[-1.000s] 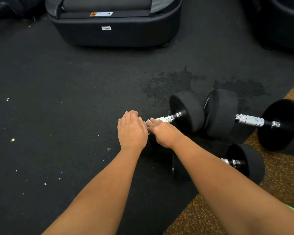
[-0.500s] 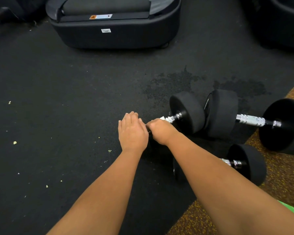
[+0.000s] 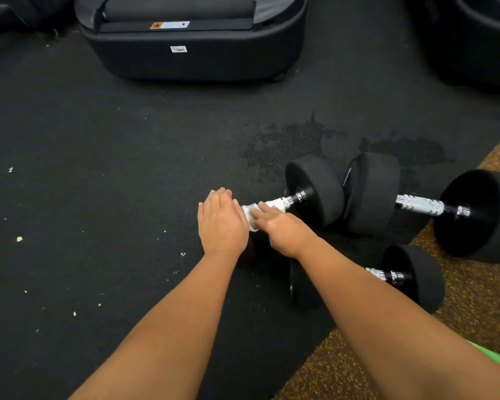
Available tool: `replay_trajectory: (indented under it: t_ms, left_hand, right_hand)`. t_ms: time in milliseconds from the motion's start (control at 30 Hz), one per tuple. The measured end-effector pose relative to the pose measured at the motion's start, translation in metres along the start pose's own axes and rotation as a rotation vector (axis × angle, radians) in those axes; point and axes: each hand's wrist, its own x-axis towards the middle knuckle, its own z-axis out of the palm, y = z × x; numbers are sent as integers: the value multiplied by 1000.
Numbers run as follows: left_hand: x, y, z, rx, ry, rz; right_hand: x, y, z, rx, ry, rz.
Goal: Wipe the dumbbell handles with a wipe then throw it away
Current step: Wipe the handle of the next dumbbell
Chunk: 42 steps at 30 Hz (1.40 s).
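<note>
Floor — open leftward, right hand grips wipe

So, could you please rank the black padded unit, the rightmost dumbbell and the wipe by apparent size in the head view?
1. black padded unit, cut off at the top
2. rightmost dumbbell
3. wipe, partly hidden under the right hand

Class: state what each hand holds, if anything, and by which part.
The right hand grips the white wipe, wrapped around the dumbbell handle. The left hand lies flat, fingers straight, holding nothing.
</note>
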Motion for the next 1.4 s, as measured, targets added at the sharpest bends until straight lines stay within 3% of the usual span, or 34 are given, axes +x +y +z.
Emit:
replay_trajectory:
  t_ms: [133,367,567,800,1167,1300,1400]
  left_hand:
    - [1,2,-2,21,-15,-2]
    - [4,3,-4,66,-56,33]
    - [13,23,-16,9,-91,136]
    - [11,38,-20,-364,-343,214]
    - [26,49,-21,-572,-352,150]
    - [30,61,-21,-584,-341,129]
    - [33,67,-17,-544,-289,103]
  right_hand:
    - [-8,1,-1,151,-54,66]
    - [-20,-3,-23,623,184,270]
    - [-23,3,-39,651,253,321]
    - [-26,14,-53,711,318,359]
    - [-24,24,-74,797,434,373]
    - [-25,31,-71,714,556,442]
    - [-25,37,-65,451,585,416]
